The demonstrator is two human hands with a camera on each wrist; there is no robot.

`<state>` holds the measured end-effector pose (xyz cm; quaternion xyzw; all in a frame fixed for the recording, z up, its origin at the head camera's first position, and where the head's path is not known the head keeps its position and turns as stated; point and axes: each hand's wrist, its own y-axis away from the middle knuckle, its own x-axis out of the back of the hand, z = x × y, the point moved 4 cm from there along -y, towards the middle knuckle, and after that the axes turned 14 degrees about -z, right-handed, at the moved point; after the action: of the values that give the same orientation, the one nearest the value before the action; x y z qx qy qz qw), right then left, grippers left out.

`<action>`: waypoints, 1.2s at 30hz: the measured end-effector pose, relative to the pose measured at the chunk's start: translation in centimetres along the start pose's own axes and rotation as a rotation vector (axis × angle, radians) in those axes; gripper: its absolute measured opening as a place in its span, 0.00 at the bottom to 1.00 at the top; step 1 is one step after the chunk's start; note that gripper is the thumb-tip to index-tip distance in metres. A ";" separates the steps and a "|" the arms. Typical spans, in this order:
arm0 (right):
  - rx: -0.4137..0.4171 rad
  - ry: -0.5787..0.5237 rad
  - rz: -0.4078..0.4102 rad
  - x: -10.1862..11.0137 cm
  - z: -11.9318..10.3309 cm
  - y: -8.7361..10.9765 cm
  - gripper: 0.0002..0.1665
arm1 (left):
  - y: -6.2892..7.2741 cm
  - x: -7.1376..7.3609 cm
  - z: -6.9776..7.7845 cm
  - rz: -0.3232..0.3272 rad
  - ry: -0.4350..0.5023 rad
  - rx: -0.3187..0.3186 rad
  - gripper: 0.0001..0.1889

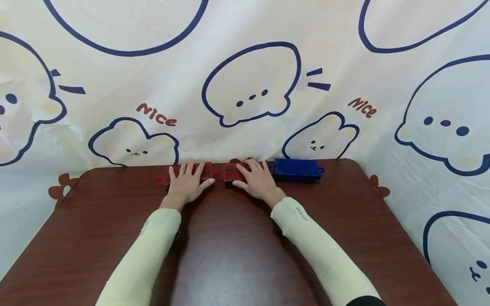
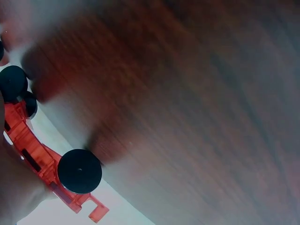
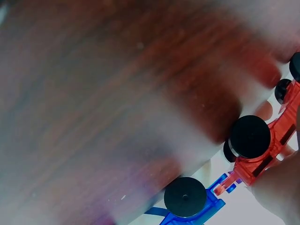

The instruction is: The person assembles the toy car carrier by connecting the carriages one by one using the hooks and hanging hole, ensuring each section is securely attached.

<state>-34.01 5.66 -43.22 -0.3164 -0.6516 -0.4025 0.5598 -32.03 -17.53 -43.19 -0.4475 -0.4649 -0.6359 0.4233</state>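
Note:
Three toy train wagons stand in a row along the table's far edge. My left hand point(image 1: 185, 183) lies over the left red wagon point(image 1: 208, 170), fingers across its top and thumb toward the near right. In the left wrist view this wagon point(image 2: 32, 149) shows black wheels and an end hook. The middle red wagon point(image 1: 229, 172) is held by my right hand point(image 1: 261, 182), thumb at its near side and fingers over the top. A small gap with a red hook separates the red wagons. The blue wagon point(image 1: 296, 168) meets the middle wagon's hook at the right, where the right wrist view shows their couplings point(image 3: 226, 182) overlapping.
The dark brown wooden table point(image 1: 226, 255) stretches toward me. Directly behind its far edge hangs a white cloth point(image 1: 245, 140) with cartoon drawings, which also runs along both sides.

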 end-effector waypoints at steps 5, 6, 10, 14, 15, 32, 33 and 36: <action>-0.009 -0.033 -0.002 0.0 0.2 0.0 0.44 | 0.0 -0.2 0.0 0.003 -0.002 0.003 0.45; -0.010 -0.035 -0.004 0.0 0.2 0.0 0.44 | 0.0 -0.2 0.0 0.004 -0.004 0.003 0.45; -0.013 -0.036 -0.015 0.0 0.3 0.0 0.44 | 0.0 -0.2 0.0 0.003 -0.007 0.000 0.45; 0.001 -0.025 -0.025 -0.1 0.2 0.0 0.44 | 0.1 -0.1 0.0 0.001 -0.013 -0.006 0.44; 0.007 -0.023 -0.027 -0.1 0.1 0.0 0.43 | 0.1 -0.1 0.1 0.001 -0.014 -0.008 0.44; 0.022 -0.024 -0.036 0.0 0.2 0.0 0.43 | 0.1 -0.1 -0.3 0.000 -0.009 -0.031 0.42; 0.024 -0.025 -0.035 0.0 0.2 -0.1 0.43 | 0.2 -0.1 -0.4 -0.001 -0.008 -0.033 0.42; 0.028 -0.027 -0.037 0.0 0.3 -0.1 0.43 | 0.3 0.1 -0.3 0.003 0.001 -0.042 0.42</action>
<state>-34.26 5.87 -43.30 -0.3016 -0.6706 -0.3992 0.5477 -31.85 -17.91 -43.14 -0.4565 -0.4507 -0.6451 0.4151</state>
